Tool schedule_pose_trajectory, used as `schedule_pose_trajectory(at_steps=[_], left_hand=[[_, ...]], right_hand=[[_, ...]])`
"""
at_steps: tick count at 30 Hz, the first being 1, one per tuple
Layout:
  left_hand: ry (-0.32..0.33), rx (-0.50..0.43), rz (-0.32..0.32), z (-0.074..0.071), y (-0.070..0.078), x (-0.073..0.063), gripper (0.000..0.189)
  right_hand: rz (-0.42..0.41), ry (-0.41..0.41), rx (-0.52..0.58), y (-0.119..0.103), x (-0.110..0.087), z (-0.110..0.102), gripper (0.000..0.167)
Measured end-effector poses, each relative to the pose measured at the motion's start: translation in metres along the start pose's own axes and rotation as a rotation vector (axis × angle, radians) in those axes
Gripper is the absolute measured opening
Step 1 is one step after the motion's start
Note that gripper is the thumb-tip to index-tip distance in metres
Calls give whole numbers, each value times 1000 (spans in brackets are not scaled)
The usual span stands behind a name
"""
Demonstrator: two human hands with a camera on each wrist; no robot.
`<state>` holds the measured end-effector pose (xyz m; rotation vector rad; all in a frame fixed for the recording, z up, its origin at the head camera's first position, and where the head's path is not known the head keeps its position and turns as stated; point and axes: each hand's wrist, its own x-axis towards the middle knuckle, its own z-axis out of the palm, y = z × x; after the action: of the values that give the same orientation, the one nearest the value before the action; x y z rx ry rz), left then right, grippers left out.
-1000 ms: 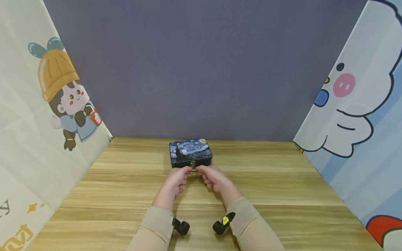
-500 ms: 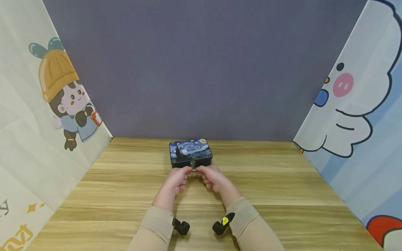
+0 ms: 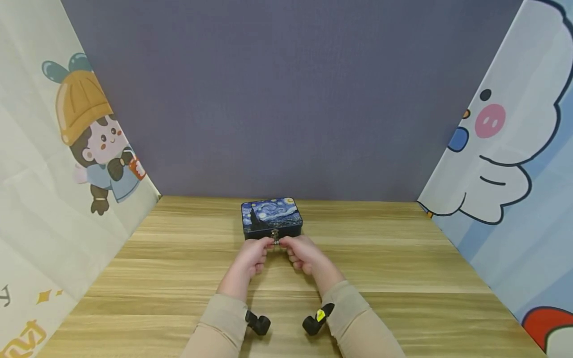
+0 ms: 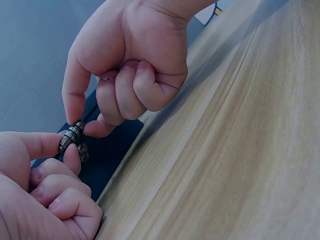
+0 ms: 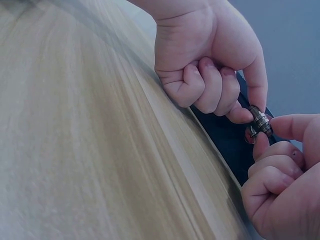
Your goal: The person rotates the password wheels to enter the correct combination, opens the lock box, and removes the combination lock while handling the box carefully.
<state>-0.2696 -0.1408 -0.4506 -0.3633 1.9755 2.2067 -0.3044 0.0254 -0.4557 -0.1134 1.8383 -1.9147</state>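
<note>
Left hand (image 3: pixel 252 256): we see its thumb and forefinger pinching the left end of the lock (image 4: pixel 71 136), with the other fingers folded toward the palm.
Right hand (image 3: pixel 306 252): its thumb and forefinger pinch the lock's right end, the remaining fingers curled in the same way.
Lock: it sits between our two hands at the near side of the box (image 3: pixel 272 213), just by the clasp (image 3: pixel 275 232). We can make out ridged dials, but any marks on them are too small to read. We cannot tell whether it is hooked through the clasp.
Box: the lid is down, so its contents are hidden from us; a starry blue picture covers the top. Our hands are in front of part of its dark near face.
Sleeves (image 3: pixel 224 318): beige, cut off at the near edge of the head view, each with a black device on its inner side.
Table (image 3: pixel 371 243): wood runs left, right and near of the box. The box stands close to the far edge, and how much wood lies behind it we cannot make out.
Bounds: a grey panel (image 3: pixel 286 99) on the far side, cartoon-printed sheets (image 3: pixel 40 199) left and right.
</note>
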Motion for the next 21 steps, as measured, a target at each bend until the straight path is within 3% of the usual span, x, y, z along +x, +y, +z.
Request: schedule_pose_trajectory(at_steps=[21], left_hand=[[4,-1,-2,0,-1,1,30]], right_hand=[[8,9,-27,-1,0,0,25]])
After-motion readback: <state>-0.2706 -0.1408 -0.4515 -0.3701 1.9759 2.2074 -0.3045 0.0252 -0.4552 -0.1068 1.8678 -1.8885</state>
